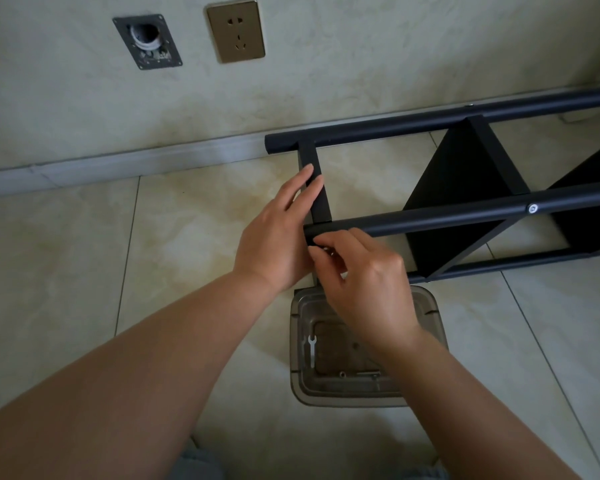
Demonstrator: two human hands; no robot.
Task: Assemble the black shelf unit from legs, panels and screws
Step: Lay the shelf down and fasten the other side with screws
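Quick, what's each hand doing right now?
Left hand: open, straight fingers resting on the black crossbar.
Right hand: pinching something small at the leg end; probably a screw.

Shelf unit [465, 188] matte black, tube legs [430, 221] black too, one silver screw head [533, 208]. Floor tiles [66, 254] cream marbled, yellowish stains. Wall [361, 46] pale greenish, mottled; skirting [118, 164] grey. Socket plate [236, 30] bronze-gold. Parts tray [347, 393] smoky clear, small silver wrench [311, 348] inside.

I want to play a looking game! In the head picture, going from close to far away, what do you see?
Tub with spanner → right hand → near leg → far leg → baseboard → socket.
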